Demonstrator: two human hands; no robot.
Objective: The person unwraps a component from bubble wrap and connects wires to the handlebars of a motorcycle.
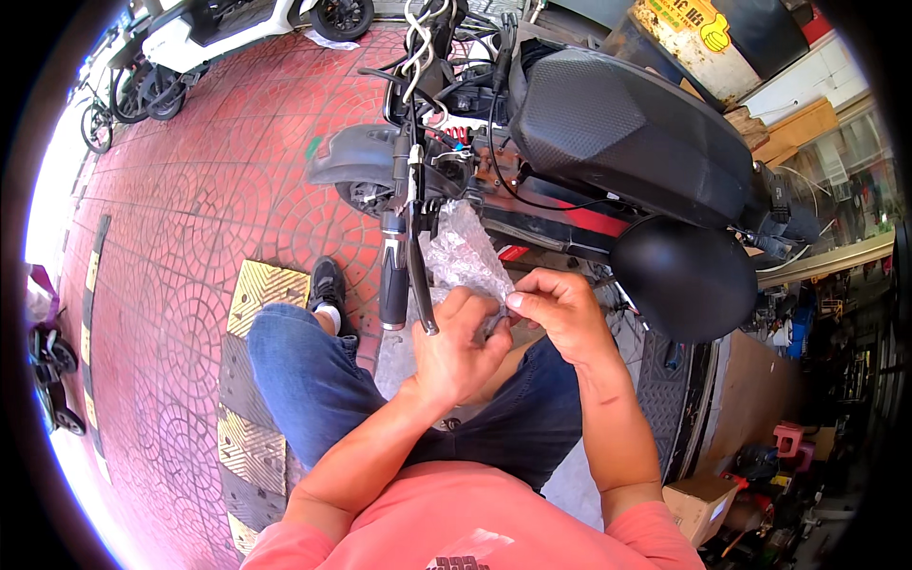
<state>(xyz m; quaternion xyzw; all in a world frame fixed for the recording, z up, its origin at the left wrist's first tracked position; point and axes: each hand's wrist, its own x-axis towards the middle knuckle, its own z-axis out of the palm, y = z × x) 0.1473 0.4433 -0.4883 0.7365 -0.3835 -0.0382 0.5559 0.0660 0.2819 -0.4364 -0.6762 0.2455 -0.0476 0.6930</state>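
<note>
Clear bubble wrap (463,249) hangs bunched between my two hands, just under the handlebar of a black electric scooter. My left hand (458,347) is closed on its lower part, knuckles up. With thumb and forefinger, my right hand (560,309) pinches its right corner. Whether anything is wrapped inside cannot be made out. Close by on the left are the black handlebar grip (393,275) and a brake lever (419,275). The scooter's front wheel (366,197) and opened front with bare wiring (465,157) lie beyond.
A long black seat (636,128) and a round black seat (686,277) extend to the right. Beside my left knee runs a yellow and black ramp (252,446). A cardboard box (700,506) sits at the lower right. Parked two-wheelers, including a white scooter (223,38), stand far left on red paving.
</note>
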